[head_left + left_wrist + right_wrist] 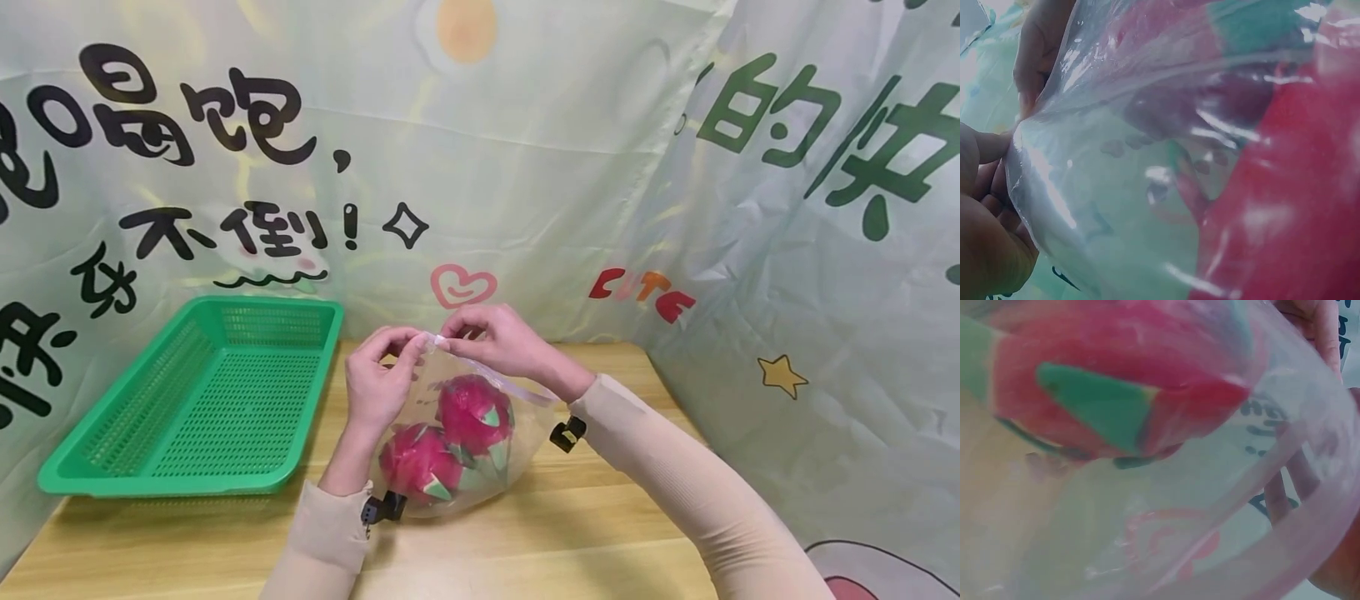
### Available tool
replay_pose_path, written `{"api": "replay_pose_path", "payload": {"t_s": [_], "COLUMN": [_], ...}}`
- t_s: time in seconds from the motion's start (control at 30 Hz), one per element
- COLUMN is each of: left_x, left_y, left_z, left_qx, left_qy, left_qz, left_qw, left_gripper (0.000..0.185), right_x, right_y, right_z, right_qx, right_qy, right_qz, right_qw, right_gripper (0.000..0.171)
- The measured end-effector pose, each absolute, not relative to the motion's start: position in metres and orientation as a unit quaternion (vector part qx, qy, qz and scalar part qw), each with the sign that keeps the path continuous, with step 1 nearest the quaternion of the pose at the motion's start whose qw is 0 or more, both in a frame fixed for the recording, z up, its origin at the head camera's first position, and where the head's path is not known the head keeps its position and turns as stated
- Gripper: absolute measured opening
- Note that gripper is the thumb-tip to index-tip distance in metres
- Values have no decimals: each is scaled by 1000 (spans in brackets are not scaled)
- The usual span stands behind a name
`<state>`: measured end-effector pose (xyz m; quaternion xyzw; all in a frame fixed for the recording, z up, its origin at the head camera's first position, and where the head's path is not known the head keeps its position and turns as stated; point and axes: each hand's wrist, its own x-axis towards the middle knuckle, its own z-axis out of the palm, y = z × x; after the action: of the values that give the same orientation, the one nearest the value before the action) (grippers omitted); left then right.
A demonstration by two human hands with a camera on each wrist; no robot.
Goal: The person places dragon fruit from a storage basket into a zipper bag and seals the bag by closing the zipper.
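Observation:
A clear plastic zip bag (480, 492) with two red dragon fruits (420, 460) inside stands over the wooden table in the head view. At its top left corner my left hand (378, 379) pinches the edge between thumb and fingers. Right beside it, my right hand (498, 342) pinches the bag's top strip at a small white piece (438, 341). From there the strip slopes down to the right, under my right wrist. Through the film in the right wrist view, a dragon fruit (1116, 381) shows its green scales.
A green perforated plastic basket (307, 400) stands on the left of the wooden table (600, 517). Behind and to the right hangs a pale printed cloth (525, 208). Small black cameras (567, 434) are strapped at both wrists.

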<state>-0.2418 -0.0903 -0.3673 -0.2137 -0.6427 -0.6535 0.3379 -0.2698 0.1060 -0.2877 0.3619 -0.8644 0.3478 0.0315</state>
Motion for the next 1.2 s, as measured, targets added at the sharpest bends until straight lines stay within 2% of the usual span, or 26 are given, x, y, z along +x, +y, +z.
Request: {"api": "replay_pose_path", "payload": {"t_s": [0.47, 1.2], "left_x": [-247, -251], "left_y": [-99, -117], "left_z": [-371, -370], "left_qx": [-180, -123], "left_qy": [-645, -657], "left_qz": [-660, -657], "left_qw": [340, 349], "left_gripper": [12, 9], "right_x": [-271, -265], "right_y": [125, 134], "right_z": [-309, -328], "right_qx": [321, 329], "right_qy": [-871, -865], "right_qz": [371, 378], "right_qw": [4, 20], "right_gripper": [10, 7]}}
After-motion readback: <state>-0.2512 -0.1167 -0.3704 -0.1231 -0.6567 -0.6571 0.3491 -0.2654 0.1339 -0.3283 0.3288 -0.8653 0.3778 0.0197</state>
